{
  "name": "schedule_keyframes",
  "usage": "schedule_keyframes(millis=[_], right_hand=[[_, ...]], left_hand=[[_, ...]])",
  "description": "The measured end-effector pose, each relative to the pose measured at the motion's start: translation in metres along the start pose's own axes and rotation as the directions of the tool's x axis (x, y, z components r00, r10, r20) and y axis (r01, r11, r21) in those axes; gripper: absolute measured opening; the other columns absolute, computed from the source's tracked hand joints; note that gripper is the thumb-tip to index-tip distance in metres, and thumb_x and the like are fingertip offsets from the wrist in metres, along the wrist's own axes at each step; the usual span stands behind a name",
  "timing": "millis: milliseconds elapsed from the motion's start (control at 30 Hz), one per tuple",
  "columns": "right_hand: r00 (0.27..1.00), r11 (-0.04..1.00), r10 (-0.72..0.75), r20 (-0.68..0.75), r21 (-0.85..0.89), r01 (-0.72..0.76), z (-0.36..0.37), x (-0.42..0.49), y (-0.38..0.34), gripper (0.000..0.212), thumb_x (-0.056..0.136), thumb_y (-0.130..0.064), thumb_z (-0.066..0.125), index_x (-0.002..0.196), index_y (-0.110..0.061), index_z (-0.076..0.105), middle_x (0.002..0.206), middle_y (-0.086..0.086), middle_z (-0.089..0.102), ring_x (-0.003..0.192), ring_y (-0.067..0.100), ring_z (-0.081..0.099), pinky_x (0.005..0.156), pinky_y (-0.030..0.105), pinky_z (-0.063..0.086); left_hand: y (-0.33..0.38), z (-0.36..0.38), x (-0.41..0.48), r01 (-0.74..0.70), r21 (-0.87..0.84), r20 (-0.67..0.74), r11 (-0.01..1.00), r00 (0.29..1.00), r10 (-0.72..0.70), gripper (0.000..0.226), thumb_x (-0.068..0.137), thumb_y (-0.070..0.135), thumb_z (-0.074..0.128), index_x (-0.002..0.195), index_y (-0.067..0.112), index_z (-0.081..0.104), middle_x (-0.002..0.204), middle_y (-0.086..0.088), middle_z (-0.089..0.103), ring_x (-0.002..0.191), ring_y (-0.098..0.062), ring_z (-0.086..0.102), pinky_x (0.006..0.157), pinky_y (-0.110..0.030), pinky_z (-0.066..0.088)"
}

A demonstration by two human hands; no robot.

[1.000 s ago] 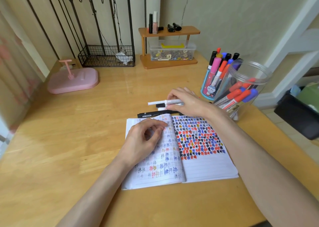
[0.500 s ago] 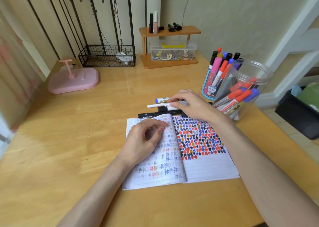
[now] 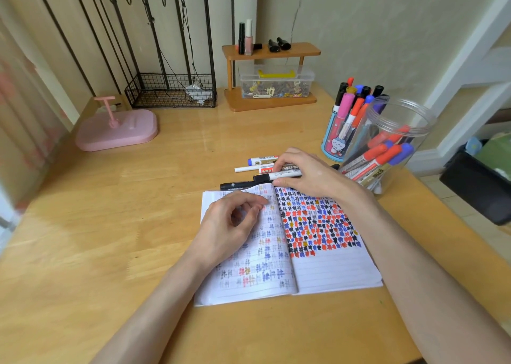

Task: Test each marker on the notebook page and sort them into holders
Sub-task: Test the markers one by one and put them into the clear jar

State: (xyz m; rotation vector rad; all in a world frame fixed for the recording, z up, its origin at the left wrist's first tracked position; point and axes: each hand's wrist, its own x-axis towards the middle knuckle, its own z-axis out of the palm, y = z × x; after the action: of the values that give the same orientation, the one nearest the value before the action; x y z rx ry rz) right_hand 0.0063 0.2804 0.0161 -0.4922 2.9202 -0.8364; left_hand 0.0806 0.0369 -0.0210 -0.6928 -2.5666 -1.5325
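Note:
An open notebook (image 3: pixel 331 269) lies on the wooden desk, its right page filled with red, blue and black test marks. My left hand (image 3: pixel 232 225) rests on the left page with fingers loosely curled, holding nothing. My right hand (image 3: pixel 309 173) pinches a white marker with a black cap (image 3: pixel 276 176) just beyond the notebook's top edge. Several loose markers lie there: a blue-capped one (image 3: pixel 261 160), a thin white one (image 3: pixel 247 169) and a black pen (image 3: pixel 237 185). A blue cup holder (image 3: pixel 333 142) and a clear jar (image 3: pixel 392 148) both hold markers.
A pink stand (image 3: pixel 116 130) sits at the back left, a black wire basket (image 3: pixel 168 91) behind it. A wooden shelf (image 3: pixel 271 51) with a clear box of small items stands at the back centre. A black bin (image 3: pixel 475 186) is off the desk's right edge.
My right hand has drawn back toward the notebook with the black-capped marker, uncovering the blue-capped marker behind it. My left hand has stayed on the page.

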Motion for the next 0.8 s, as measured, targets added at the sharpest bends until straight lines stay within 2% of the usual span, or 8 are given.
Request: schedule_keyframes(millis=[167, 267, 367, 433, 533, 633, 700, 800], right_hand=[[0.993, 0.992, -0.045, -0.111, 0.111, 0.058, 0.0, -0.003, -0.001, 0.017, 0.087, -0.041, 0.079, 0.101, -0.036, 0.071, 0.115, -0.015, 0.059, 0.115, 0.01, 0.057, 0.109, 0.047, 0.043], [0.974, 0.989, -0.065, -0.215, 0.113, 0.091, 0.0, -0.008, -0.007, 0.023, 0.082, -0.046, 0.081, 0.1, -0.035, 0.075, 0.111, -0.014, 0.057, 0.115, 0.008, 0.05, 0.107, 0.04, 0.04], [0.938, 0.963, -0.062, -0.342, 0.228, 0.147, -0.001, -0.022, -0.027, 0.029, 0.078, -0.044, 0.085, 0.101, -0.027, 0.078, 0.092, -0.007, 0.053, 0.09, 0.007, 0.049, 0.085, 0.027, 0.04], [0.922, 0.902, -0.069, -0.38, 0.372, 0.221, 0.0, -0.035, -0.045, 0.026, 0.081, -0.032, 0.086, 0.101, -0.018, 0.076, 0.079, 0.008, 0.054, 0.072, 0.022, 0.047, 0.067, 0.036, 0.039], [0.941, 0.791, -0.037, -0.338, 0.565, 0.234, 0.007, -0.056, -0.064, 0.023, 0.087, -0.019, 0.082, 0.102, -0.007, 0.068, 0.076, 0.017, 0.063, 0.068, 0.023, 0.054, 0.064, 0.044, 0.046], [0.958, 0.723, -0.01, -0.287, 0.659, 0.205, 0.02, -0.071, -0.071, 0.025, 0.089, -0.016, 0.078, 0.105, -0.001, 0.065, 0.09, 0.02, 0.072, 0.08, 0.024, 0.068, 0.079, 0.054, 0.054], [0.947, 0.685, 0.04, -0.317, 0.699, 0.205, 0.026, -0.08, -0.068, 0.022, 0.092, -0.013, 0.076, 0.104, 0.001, 0.064, 0.088, 0.017, 0.072, 0.078, 0.02, 0.07, 0.073, 0.046, 0.055], [0.933, 0.664, 0.085, -0.351, 0.718, 0.209, 0.037, -0.092, -0.067, 0.018, 0.093, -0.015, 0.075, 0.101, -0.001, 0.067, 0.079, 0.008, 0.072, 0.07, 0.014, 0.067, 0.066, 0.032, 0.055]], left_hand=[[-0.001, 0.0, -0.001, 0.008, 0.002, 0.006, 1.0, 1.0, -0.008, 0.02, 0.102, 0.015, 0.065, 0.111, 0.028, 0.078, 0.09, 0.024, 0.068, 0.075, -0.002, 0.061, 0.067, -0.011, 0.039], [-0.002, 0.0, -0.001, 0.011, 0.003, 0.002, 1.0, 1.0, -0.011, 0.021, 0.102, 0.015, 0.065, 0.111, 0.029, 0.077, 0.091, 0.024, 0.068, 0.077, -0.004, 0.062, 0.069, -0.013, 0.041], [-0.004, 0.002, -0.001, -0.002, -0.011, -0.005, 1.0, 1.0, 0.002, 0.024, 0.101, 0.015, 0.065, 0.118, 0.03, 0.073, 0.096, 0.019, 0.07, 0.082, -0.01, 0.064, 0.071, -0.023, 0.047], [-0.003, 0.003, -0.001, -0.029, -0.014, -0.023, 0.999, 0.999, 0.029, 0.033, 0.101, 0.023, 0.068, 0.132, 0.03, 0.064, 0.107, 0.014, 0.068, 0.091, -0.014, 0.065, 0.076, -0.031, 0.052], [0.007, 0.005, -0.005, -0.103, 0.086, -0.016, 0.991, 0.994, 0.105, 0.051, 0.095, 0.051, 0.068, 0.14, 0.03, 0.055, 0.124, 0.017, 0.064, 0.113, -0.006, 0.06, 0.094, -0.023, 0.047], [0.021, 0.01, -0.011, -0.167, 0.197, -0.008, 0.966, 0.985, 0.172, 0.033, 0.099, 0.058, 0.057, 0.11, 0.028, 0.063, 0.095, 0.016, 0.066, 0.089, -0.003, 0.058, 0.08, -0.022, 0.044], [0.027, 0.012, -0.014, -0.162, 0.222, -0.033, 0.961, 0.984, 0.174, 0.028, 0.104, 0.054, 0.052, 0.096, 0.028, 0.061, 0.074, 0.015, 0.059, 0.072, -0.003, 0.053, 0.066, -0.019, 0.035], [0.033, 0.013, -0.019, -0.16, 0.198, -0.038, 0.967, 0.984, 0.171, 0.019, 0.104, 0.047, 0.054, 0.098, 0.032, 0.064, 0.064, 0.019, 0.056, 0.058, -0.002, 0.05, 0.057, -0.013, 0.032]])
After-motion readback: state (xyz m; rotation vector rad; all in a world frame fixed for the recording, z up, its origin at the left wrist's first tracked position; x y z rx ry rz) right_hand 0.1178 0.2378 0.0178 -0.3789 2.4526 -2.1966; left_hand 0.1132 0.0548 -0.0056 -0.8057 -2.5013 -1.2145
